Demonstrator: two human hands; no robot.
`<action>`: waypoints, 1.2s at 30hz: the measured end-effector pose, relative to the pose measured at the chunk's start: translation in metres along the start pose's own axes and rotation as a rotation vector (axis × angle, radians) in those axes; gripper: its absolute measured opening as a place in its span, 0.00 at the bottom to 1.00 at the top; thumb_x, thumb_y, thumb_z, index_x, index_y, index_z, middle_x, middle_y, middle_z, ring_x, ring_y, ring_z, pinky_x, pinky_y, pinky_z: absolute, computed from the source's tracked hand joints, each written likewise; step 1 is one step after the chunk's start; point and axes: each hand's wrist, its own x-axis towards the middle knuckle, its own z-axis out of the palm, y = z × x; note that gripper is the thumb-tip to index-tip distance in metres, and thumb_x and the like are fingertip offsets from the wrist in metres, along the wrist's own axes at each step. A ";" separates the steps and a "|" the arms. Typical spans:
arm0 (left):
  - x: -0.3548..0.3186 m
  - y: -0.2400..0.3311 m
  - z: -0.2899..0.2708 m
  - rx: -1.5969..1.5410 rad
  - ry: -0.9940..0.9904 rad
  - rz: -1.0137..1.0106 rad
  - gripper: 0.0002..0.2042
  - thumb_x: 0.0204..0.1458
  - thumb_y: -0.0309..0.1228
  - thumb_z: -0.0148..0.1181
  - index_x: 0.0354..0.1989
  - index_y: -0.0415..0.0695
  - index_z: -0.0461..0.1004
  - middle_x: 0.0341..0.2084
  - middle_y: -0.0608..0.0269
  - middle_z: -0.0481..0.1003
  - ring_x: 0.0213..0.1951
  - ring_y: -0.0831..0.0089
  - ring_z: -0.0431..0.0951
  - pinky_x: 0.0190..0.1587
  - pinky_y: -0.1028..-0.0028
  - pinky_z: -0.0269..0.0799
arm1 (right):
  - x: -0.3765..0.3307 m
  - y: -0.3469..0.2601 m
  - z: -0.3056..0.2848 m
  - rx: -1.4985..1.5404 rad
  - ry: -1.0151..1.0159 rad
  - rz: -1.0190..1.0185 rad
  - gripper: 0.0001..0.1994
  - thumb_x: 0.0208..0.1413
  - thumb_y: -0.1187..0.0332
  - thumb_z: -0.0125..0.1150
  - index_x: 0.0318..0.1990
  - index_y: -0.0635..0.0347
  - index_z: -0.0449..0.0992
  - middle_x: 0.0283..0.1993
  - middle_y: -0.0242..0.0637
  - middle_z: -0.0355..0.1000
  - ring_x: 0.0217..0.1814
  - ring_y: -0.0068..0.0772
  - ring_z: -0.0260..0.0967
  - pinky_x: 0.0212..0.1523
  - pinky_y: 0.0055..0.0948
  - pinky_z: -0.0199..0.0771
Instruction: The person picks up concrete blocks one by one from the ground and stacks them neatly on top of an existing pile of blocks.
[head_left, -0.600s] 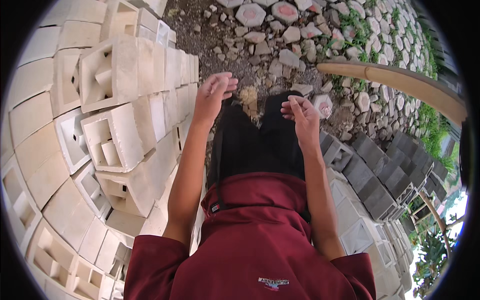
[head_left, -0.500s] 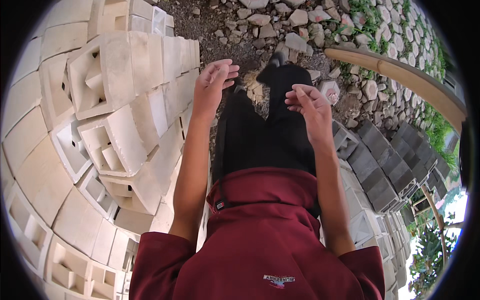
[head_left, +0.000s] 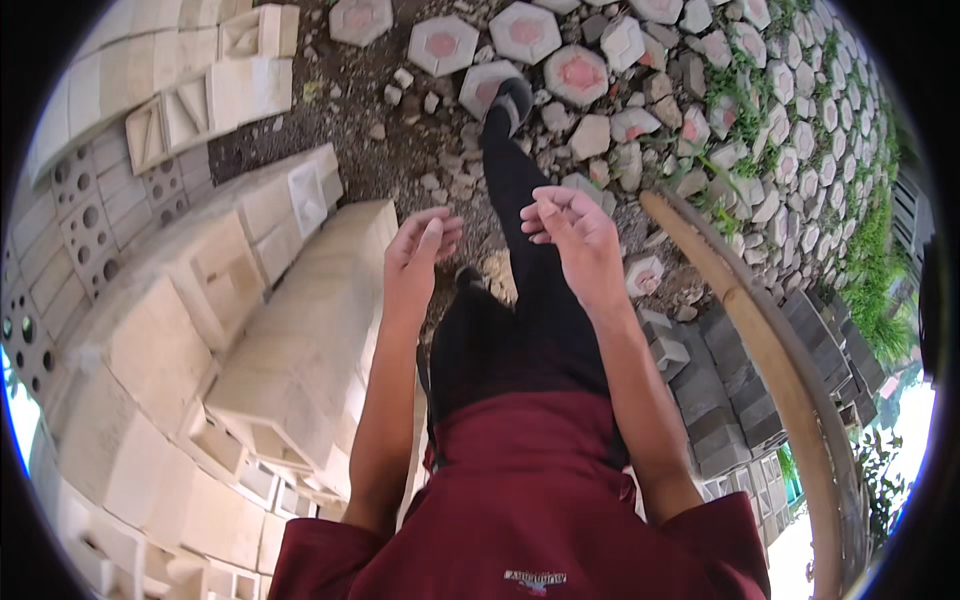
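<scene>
Hovering empty at chest height, the left hand (head_left: 418,252) has loose extended fingers beside stacked pale concrete blocks (head_left: 300,330), the right hand (head_left: 572,238) half-curled, grasping nothing.

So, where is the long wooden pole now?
In the head view, the long wooden pole lies on the person's right, beyond the right hand, between the hexagonal pavers and the grey blocks.

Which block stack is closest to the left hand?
The cream block stack beside the left hand; the grey stack lies on the person's right, and the perforated blocks sit farther left.
</scene>
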 end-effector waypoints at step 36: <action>0.297 0.628 0.040 0.154 -0.296 0.322 0.16 0.59 0.38 0.49 0.48 0.40 0.69 0.41 0.58 0.75 0.42 0.72 0.75 0.44 0.74 0.69 | 0.336 -0.517 0.123 -0.064 0.160 -0.394 0.14 0.62 0.60 0.50 0.43 0.65 0.70 0.36 0.36 0.74 0.36 0.23 0.70 0.38 0.22 0.70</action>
